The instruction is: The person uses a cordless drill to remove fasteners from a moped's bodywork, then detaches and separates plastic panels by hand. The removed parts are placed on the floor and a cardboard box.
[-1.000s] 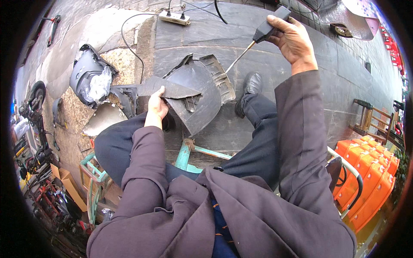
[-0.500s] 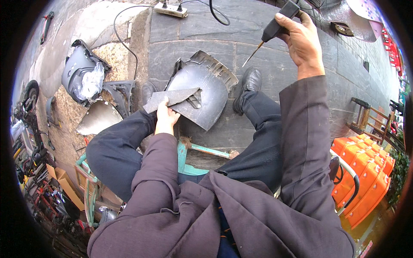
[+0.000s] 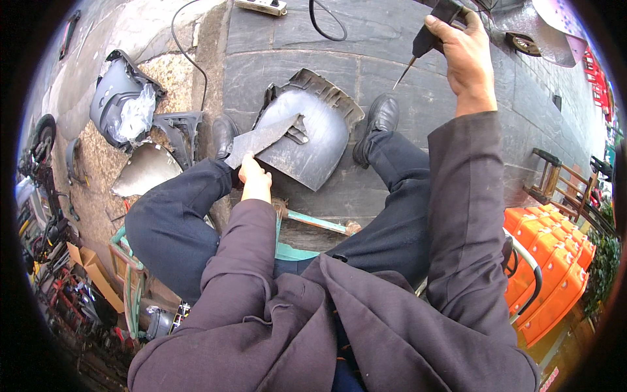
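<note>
My left hand [image 3: 255, 178] pinches the edge of a flat grey broken plastic piece [image 3: 260, 140] with a jagged right end. That piece lies across the left part of a larger curved dark-grey plastic panel [image 3: 320, 140], a vehicle cover part by its look, on the ground between my feet. High at the right, my right hand [image 3: 469, 62] is closed around the black handle of a soldering iron [image 3: 428, 39]. Its thin metal tip points down and left, apart from the panel.
Other grey plastic covers [image 3: 121, 98] and clear plastic wrap [image 3: 136, 117] lie at left. A power strip [image 3: 262, 6] sits at the top with a black cable. Orange plastic crates [image 3: 545, 268] and a wooden chair [image 3: 562, 186] stand at right. A green frame [image 3: 320, 222] is below me.
My right hand with the soldering iron has moved slightly up and right. My left hand and the plastic piece have turned a little, the piece now tilting more upward to the right.
</note>
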{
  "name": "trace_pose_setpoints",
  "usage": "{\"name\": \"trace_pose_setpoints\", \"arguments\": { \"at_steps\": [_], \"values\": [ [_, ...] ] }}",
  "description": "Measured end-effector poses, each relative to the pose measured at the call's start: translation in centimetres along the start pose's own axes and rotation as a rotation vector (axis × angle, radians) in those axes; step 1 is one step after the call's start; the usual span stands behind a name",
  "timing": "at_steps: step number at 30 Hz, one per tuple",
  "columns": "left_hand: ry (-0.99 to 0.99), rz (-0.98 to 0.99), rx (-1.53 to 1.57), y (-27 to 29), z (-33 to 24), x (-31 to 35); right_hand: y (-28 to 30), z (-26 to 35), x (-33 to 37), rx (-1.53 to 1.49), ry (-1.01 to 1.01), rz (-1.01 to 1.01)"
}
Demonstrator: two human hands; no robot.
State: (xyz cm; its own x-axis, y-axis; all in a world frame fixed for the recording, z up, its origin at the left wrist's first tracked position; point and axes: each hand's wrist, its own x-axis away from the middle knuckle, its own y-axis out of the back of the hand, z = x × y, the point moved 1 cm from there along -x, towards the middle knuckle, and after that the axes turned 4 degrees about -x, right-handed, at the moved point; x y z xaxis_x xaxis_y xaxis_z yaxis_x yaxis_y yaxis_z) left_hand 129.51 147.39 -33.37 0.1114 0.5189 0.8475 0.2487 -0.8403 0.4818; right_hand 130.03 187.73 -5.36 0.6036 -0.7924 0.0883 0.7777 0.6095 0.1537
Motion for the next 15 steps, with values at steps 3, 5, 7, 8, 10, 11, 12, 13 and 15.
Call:
{"name": "trace_pose_setpoints", "arguments": {
  "at_steps": [3, 5, 7, 8, 10, 11, 12, 13, 15],
  "values": [
    [-0.030, 0.009, 0.107, 0.1, -1.0, -0.6, 0.1, 0.2, 0.1, -0.003, 0.021, -0.008],
    [-0.052, 0.051, 0.118, 0.2, -1.5, -0.8, 0.2, 0.2, 0.1, -0.008, 0.024, -0.005],
    [-0.122, 0.106, 0.177, 0.3, -2.1, -0.4, 0.3, 0.3, 0.2, -0.019, 0.012, 0.008],
    [-0.137, 0.106, 0.180, 0.3, -2.5, 0.1, 0.4, 0.4, 0.3, -0.028, 0.015, 0.007],
    [-0.238, 0.220, 0.288, -0.5, -4.3, 1.3, 0.6, 0.4, 0.5, -0.044, 0.024, 0.002],
    [-0.305, 0.304, 0.327, -0.9, -5.8, 1.9, 0.6, 0.4, 0.5, -0.042, 0.016, 0.000],
    [-0.370, 0.333, 0.355, -1.6, -7.5, 2.5, 0.6, 0.4, 0.3, -0.040, 0.007, -0.002],
    [-0.407, 0.397, 0.398, -2.3, -9.0, 3.1, 0.6, 0.3, 0.3, -0.038, -0.002, -0.006],
    [-0.443, 0.480, 0.406, -4.0, -11.8, 3.8, 0.8, 0.1, 0.2, -0.037, -0.006, -0.019]
  ]
}}
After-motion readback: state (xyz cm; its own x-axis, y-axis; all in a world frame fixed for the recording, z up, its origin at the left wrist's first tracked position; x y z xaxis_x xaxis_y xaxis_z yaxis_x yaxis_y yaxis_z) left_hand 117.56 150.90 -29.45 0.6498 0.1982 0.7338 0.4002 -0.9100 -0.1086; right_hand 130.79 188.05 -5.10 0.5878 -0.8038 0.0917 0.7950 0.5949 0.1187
